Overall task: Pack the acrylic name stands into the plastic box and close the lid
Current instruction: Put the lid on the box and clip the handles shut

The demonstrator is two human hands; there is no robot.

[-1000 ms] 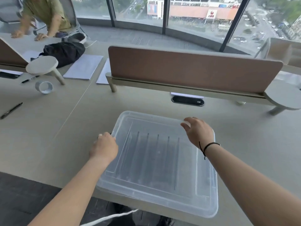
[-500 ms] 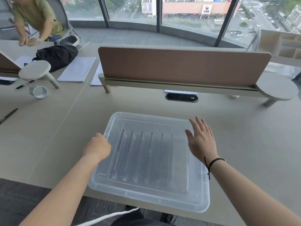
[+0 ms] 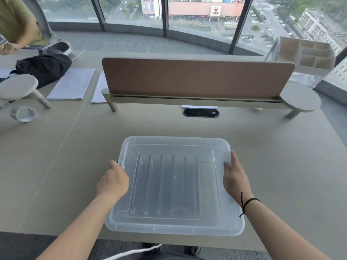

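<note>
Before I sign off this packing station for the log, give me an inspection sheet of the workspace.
Surface: beige desk, brown divider panel behind.
Job's things: plastic box with lid on; acrylic name stands upright inside.
Clutter: tape roll, papers, black bag.
Hands: left hand grips the lid's left edge; right hand flat on its right side.
Cables: white cable below the desk edge.
Surroundings: windows, another person seated.
</note>
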